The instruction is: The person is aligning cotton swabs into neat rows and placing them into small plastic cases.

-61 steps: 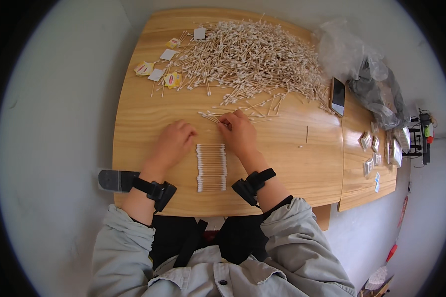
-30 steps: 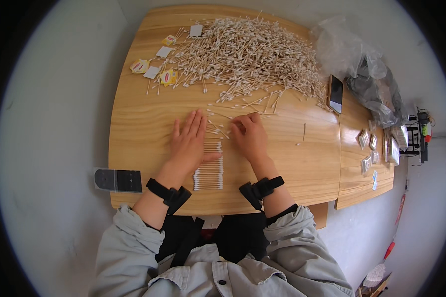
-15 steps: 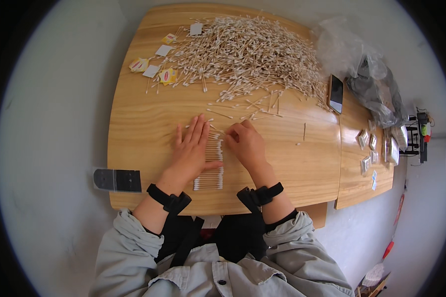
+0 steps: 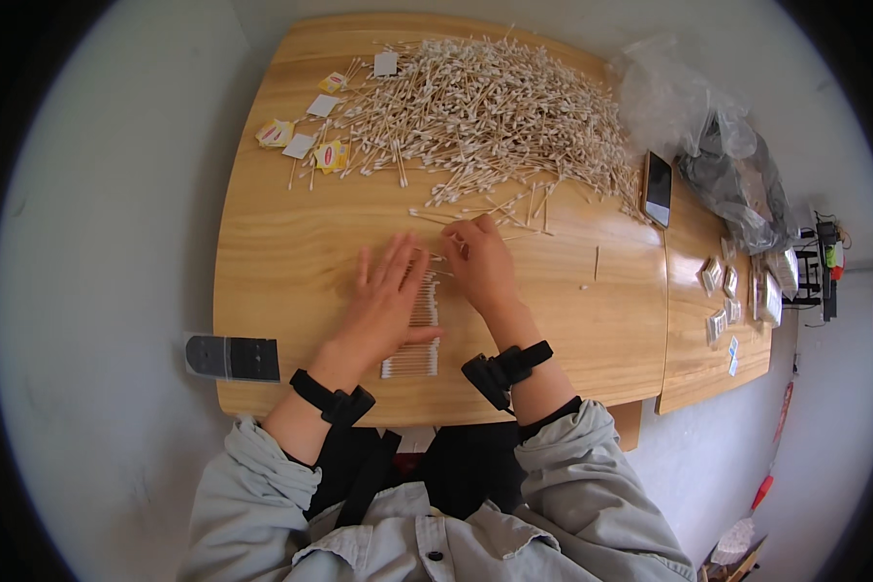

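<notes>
Wooden-stemmed cotton swabs lie side by side in a neat ladder-like row [image 4: 410, 369] near the front edge of the table. My left hand [image 4: 378, 296] rests over the left side of this row, fingers stretched out and slightly spread, hiding part of it. Beyond the row's far end, my right hand [image 4: 483, 267] has its fingers curled together at a few loose cotton swabs [image 4: 500, 209]. Whatever is between those fingertips is hidden. A large heap of cotton swabs [image 4: 504, 116] covers the far part of the table.
Yellow printed cards [image 4: 331, 155] and white cards [image 4: 299, 146] lie left of the heap. A phone [image 4: 657, 189] sits at its right. Small packs [image 4: 716, 325] and plastic bags [image 4: 747, 184] are farther right. A dark strip in clear plastic [image 4: 231, 358] overhangs the left edge.
My right hand has moved away from the row's far end, up to the loose swabs. My left hand has shifted slightly right, with its fingers a little more spread.
</notes>
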